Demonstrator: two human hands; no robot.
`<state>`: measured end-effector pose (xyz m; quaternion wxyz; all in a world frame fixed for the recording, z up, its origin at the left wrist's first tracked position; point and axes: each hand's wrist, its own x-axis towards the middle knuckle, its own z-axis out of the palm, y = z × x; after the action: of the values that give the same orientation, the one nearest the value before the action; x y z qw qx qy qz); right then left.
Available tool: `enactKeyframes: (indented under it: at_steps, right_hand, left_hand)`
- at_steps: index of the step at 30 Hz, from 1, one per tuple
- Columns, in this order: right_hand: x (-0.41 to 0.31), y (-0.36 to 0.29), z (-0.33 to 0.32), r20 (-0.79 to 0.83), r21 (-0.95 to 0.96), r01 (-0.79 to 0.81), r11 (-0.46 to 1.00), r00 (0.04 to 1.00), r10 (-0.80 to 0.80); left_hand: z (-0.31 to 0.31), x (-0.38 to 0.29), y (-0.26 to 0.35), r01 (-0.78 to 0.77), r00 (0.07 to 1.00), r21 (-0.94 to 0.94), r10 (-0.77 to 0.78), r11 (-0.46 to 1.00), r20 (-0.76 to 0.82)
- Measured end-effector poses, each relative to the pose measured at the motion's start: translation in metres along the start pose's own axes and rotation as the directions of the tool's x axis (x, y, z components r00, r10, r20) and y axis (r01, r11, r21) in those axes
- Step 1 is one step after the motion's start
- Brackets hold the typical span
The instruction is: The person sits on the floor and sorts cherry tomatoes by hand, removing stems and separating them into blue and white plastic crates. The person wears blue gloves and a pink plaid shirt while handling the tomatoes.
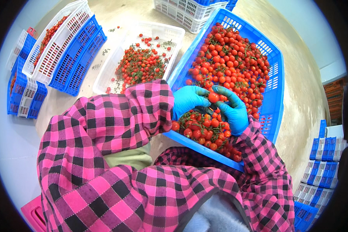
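Observation:
A large blue plastic crate stands before me, filled with red cherry tomatoes, many on green stems. Both my hands wear blue gloves with darkened fingertips and meet above the near part of the crate. My left hand reaches in from the left, its fingertips close to a single round tomato. The fingers of my right hand curl around the right side of that tomato. Whether the left fingers also touch it is hard to tell. Below the hands lies a heap of tomatoes with stems.
On the floor at the left, a white crate holds loose tomatoes and stem scraps. Stacked white and blue crates stand further left, more at the top and at the lower right. A pink plastic object is at the lower left.

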<state>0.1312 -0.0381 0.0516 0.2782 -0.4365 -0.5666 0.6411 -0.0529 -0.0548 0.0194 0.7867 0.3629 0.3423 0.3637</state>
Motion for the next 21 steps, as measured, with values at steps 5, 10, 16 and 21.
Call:
enactKeyframes:
  at_steps: [5,10,16,21]
  right_hand:
    - [-0.002,-0.004,0.004,-0.167,-0.236,0.100,0.967,0.976,-0.142]
    - [0.002,0.003,0.005,-0.106,-0.014,-0.064,0.998,0.992,0.062]
    - [0.008,0.016,-0.011,0.081,0.331,-0.144,0.933,0.989,0.124]
    - [0.005,0.015,-0.017,0.197,0.466,-0.263,0.845,0.962,0.191]
  left_hand:
    - [0.003,-0.002,0.003,-0.043,0.988,0.312,0.086,0.949,-0.125]
    - [0.009,-0.006,0.005,-0.080,0.969,0.623,0.206,0.778,-0.134]
    - [0.009,-0.007,0.007,-0.046,0.966,0.523,0.172,0.851,-0.194]
    - [0.007,-0.005,0.003,-0.101,0.958,0.551,0.231,0.829,-0.172]
